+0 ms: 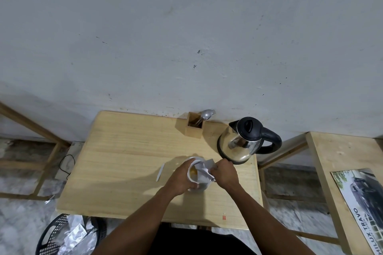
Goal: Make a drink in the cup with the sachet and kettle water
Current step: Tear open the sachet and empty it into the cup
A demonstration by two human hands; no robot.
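Note:
A white cup [192,172] stands on the wooden table [124,161], right of centre, with yellow-orange powder visible inside. My left hand [182,178] wraps around the cup's left side. My right hand [224,174] pinches a crumpled white sachet [204,171], tipped over the cup's mouth. The steel kettle [241,143] with a black lid and handle stands just behind and to the right of the cup, lid shut. A torn white strip [160,172] lies flat on the table to the left of the cup.
A wooden holder [192,128] with a spoon and fork stands at the table's back edge by the wall. A black mesh basket [53,238] with foil wrappers sits on the floor at lower left. Another wooden table [348,155] with a printed poster stands at right.

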